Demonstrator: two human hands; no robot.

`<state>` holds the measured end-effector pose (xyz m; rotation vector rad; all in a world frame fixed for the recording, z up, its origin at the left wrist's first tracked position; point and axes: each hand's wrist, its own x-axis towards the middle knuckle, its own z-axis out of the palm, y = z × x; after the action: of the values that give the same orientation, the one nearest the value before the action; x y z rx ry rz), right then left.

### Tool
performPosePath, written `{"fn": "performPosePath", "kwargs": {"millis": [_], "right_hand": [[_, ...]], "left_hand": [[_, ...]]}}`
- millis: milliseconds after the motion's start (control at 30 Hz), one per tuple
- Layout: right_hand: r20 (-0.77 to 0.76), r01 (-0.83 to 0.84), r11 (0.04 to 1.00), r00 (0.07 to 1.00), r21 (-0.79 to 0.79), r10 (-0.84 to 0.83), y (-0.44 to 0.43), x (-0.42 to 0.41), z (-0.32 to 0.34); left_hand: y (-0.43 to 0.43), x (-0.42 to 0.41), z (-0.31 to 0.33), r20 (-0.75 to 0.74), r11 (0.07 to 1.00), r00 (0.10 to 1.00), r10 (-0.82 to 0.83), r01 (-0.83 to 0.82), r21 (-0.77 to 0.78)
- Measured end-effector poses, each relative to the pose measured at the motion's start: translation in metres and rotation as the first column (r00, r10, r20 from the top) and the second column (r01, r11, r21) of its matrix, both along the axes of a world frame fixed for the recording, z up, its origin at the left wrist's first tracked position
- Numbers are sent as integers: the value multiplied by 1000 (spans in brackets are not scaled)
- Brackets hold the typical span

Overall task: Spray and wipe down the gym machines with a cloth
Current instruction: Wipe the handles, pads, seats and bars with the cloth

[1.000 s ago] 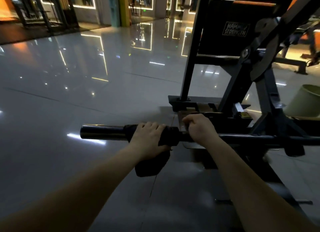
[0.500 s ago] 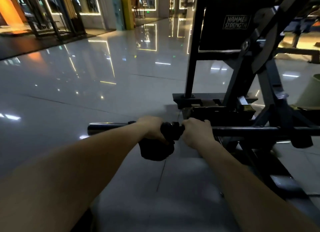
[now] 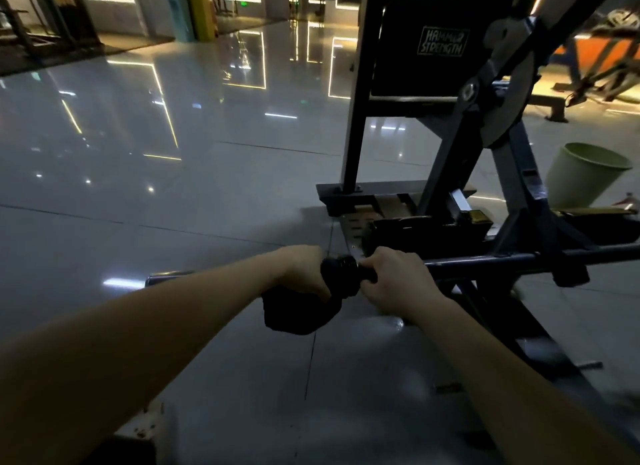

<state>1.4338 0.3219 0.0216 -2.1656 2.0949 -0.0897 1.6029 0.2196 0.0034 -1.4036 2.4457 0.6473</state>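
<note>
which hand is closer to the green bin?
Right. The right hand grips the bar below-left of the green bin; the left hand, holding the dark cloth on the bar, sits farther left.

The bar is running across the middle of the frame, your left hand gripping the cloth on it, just left of your right hand. The machine is standing behind at upper right, the bin sitting at the right edge.
</note>
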Motion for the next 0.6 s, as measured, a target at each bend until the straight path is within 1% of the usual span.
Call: {"fn": "performPosePath", "kwargs": {"millis": [33, 67, 100, 133, 167, 200, 233, 267, 300, 333, 367, 400, 433, 467, 500, 533, 567, 600], "right_hand": [[-8, -2, 1000, 1000, 0, 2, 1, 1, 1], [-24, -1, 1000, 1000, 5, 1, 1, 2, 1], [-38, 0, 1000, 999, 16, 1, 0, 3, 4], [-43, 3, 999, 999, 33, -2, -2, 4, 7], [-40, 8, 999, 999, 51, -6, -5, 4, 11], [-35, 14, 997, 999, 72, -12, -8, 5, 15], [-28, 20, 995, 999, 95, -17, -9, 6, 18], [-22, 26, 993, 999, 111, -24, -8, 6, 20], [-14, 34, 993, 999, 112, -32, -6, 6, 19], [-1, 45, 994, 999, 103, -45, -2, 6, 17], [19, 57, 994, 998, 93, -59, 2, 6, 13], [37, 64, 994, 997, 88, -68, 4, 6, 11], [53, 63, 994, 996, 87, -68, 6, 6, 9], [70, 62, 994, 995, 90, -69, 8, 5, 9], [92, 70, 993, 993, 91, -78, 8, 4, 8], [107, 85, 992, 990, 93, -95, 8, 4, 7], [112, 100, 991, 988, 92, -110, 8, 2, 8], [110, 107, 991, 987, 85, -116, 7, 3, 9]], "left_hand": [[10, -2, -5, 40, 980, 998, -44, 51, -193], [21, -5, -11, 58, 924, 996, -73, 90, -373], [30, -7, -16, 42, 862, 995, -93, 101, -496], [36, -8, -21, 14, 821, 994, -108, 97, -563], [37, -9, -24, -6, 808, 993, -115, 90, -583], [34, -9, -22, -6, 821, 993, -115, 91, -564], [28, -9, -19, 9, 853, 993, -120, 108, -510], [20, -10, -16, 15, 900, 992, -128, 122, -418], [9, -11, -11, 3, 953, 992, -125, 121, -277], [-4, -13, -9, -13, 990, 995, -103, 101, -94], [-17, -14, -8, -30, 993, 997, -76, 78, 94], [-28, -13, -7, -46, 966, 998, -44, 55, 253], [-37, -11, -7, -67, 924, 998, -7, 32, 382], [-44, -10, -8, -76, 881, 997, 27, 13, 474], [-49, -9, -9, -85, 852, 995, 48, 4, 524], [-49, -8, -11, -96, 851, 994, 58, 1, 525], [-45, -9, -12, -113, 877, 992, 54, 7, 481], [-40, -6, -13, -136, 919, 990, 48, 9, 394]]}}
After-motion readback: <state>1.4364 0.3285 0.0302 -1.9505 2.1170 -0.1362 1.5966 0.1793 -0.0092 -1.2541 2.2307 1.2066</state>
